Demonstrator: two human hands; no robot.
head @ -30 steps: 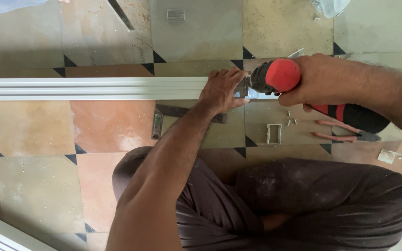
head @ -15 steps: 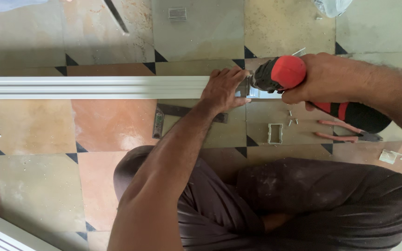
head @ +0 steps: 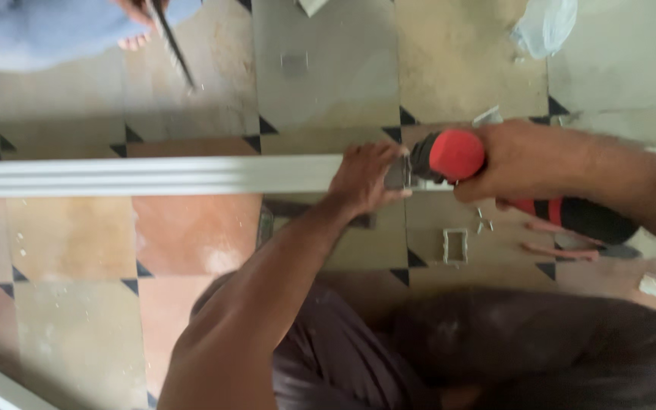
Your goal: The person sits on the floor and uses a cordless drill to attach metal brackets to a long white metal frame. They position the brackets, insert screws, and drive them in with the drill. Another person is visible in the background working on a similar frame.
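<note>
- Between the two hands sits the end of a long white metal rail (head: 153, 175), lying flat on the tiled floor (head: 77, 250).
- Its long side runs straight out to the left, away from the left hand (head: 366, 178).
- That left hand is curled over the rail's end, fingers pressed down on it to keep it steady.
- Just to the right, the right hand (head: 525, 163) is wrapped tight around a red and black power drill (head: 457, 156).
- The drill points left at the rail's end, and its tip sits right by the left fingers.
- The left hand is the nearer one to the rail.
- Below the right hand lie a small silver metal frame piece (head: 455, 246), tiny screws (head: 483, 222) and red-handled pliers (head: 563, 241).
- A white plastic bag (head: 544, 26) lies far above the right hand.
- Far up and left of the left hand, another person's hand (head: 142, 11) holds a thin dark rod (head: 174, 47).
- Nothing blocks the drill, but the fingers are very near its tip.
</note>
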